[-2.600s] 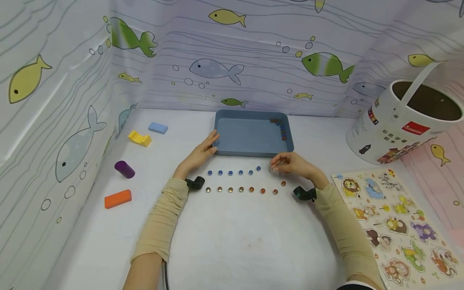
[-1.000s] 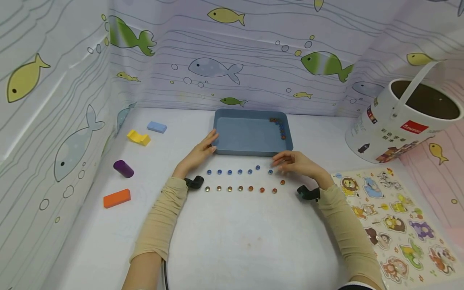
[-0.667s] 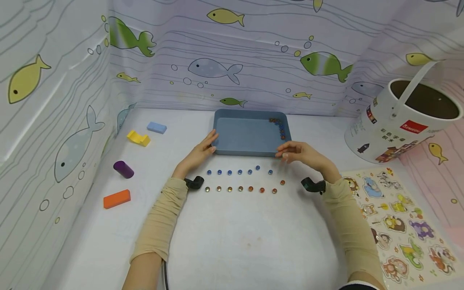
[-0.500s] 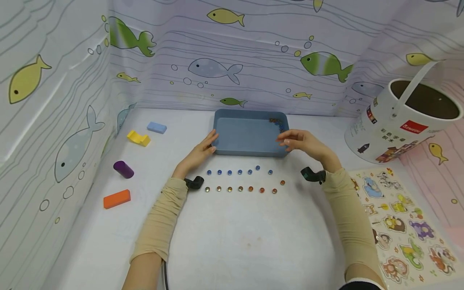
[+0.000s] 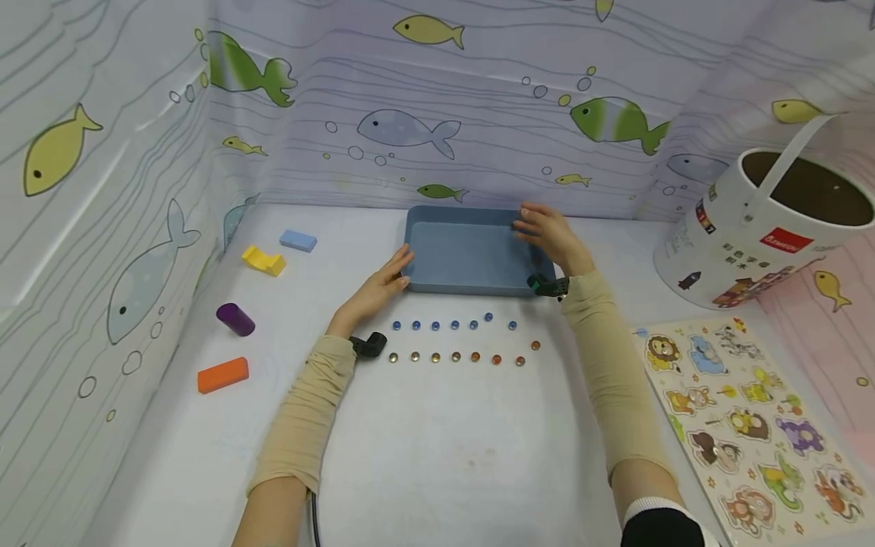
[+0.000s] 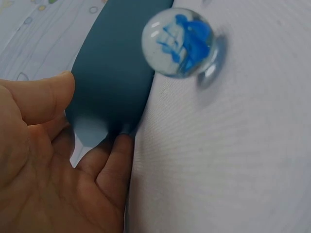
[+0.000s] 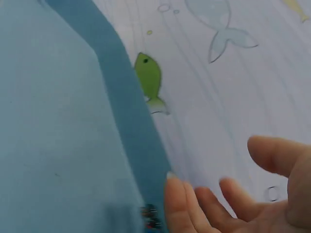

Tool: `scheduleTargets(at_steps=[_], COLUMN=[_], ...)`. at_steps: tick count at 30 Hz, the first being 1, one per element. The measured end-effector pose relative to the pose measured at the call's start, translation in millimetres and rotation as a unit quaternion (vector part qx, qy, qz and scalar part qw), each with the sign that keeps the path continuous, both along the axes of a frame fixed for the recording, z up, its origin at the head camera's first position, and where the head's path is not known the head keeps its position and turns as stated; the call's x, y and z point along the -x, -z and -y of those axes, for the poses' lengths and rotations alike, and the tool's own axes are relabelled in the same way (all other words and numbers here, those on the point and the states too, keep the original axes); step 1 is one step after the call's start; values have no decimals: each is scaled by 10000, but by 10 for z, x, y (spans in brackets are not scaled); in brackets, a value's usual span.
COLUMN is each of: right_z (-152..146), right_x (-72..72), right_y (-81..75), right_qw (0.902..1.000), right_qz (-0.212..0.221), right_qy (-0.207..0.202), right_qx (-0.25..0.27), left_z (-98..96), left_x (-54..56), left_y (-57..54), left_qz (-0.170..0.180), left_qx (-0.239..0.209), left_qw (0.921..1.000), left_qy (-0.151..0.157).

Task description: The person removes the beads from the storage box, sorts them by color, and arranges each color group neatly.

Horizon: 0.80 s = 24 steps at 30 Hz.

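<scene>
My right hand is over the back right corner of the tray: fingers loose, thumb well apart, nothing visible in the grasp. Fingertips at the rim, just beside some small tray marbles; too blurred to tell if I'm touching them. My left hand has relaxed fingers against the tray's left wall, toward its front corner, not clamped.

My read: step in hand is work on the marbles at that corner, left hand steadying. Next move calls for a light touch along the wall, left hand kept as brace; round stuff could roll.

Outside the tray's front edge: a row of blue marbles, then amber marbles nearer me. Toward the left edge of the table, an orange block; toward the right, a bucket and animal board.
</scene>
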State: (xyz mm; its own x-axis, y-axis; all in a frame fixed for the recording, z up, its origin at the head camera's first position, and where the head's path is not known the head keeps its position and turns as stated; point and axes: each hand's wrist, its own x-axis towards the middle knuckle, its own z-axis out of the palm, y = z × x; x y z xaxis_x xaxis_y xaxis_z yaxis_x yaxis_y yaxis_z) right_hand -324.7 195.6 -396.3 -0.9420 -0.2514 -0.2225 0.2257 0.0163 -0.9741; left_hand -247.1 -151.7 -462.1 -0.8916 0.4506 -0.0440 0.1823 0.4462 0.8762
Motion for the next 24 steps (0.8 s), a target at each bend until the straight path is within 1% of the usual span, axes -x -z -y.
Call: scheduleTargets(at_steps=[2, 6, 10, 14, 15, 18, 21, 22, 24], right_z=[49, 113, 148, 168, 174, 195, 208, 212, 218], right_x=[54, 134, 194, 232, 237, 257, 272, 277, 279], right_y=[54, 151, 221, 272, 283, 321, 367, 383, 411], right_qw=[9992, 9960, 9931, 9922, 9923, 9934, 9932, 9916, 9877], right_qz=[226, 589, 833, 948, 953, 816, 492, 364, 147], right_qy=[315, 669, 820, 799, 777, 725, 641, 608, 517], right_qx=[69, 45, -19, -107, -135, -360, -840, -1081, -1467], left_z=[-2, -2, 7, 15, 7, 6, -2, 4, -1], left_x=[5, 7, 8, 11, -14, -18, -21, -1, -11], left_y=[3, -1, -4, -5, -57, -61, -70, -22, -32], left_qz=[-3, -36, -57, -60, -24, -9, 8, -32, -35], left_qx=[-8, -3, 8, -4, -7, -12, -44, -58, -75], left_qw=[10000, 10000, 10000, 10000, 10000, 10000, 10000, 10000, 10000], left_qy=[31, 71, 34, 35, 45, 14, 15, 12, 22])
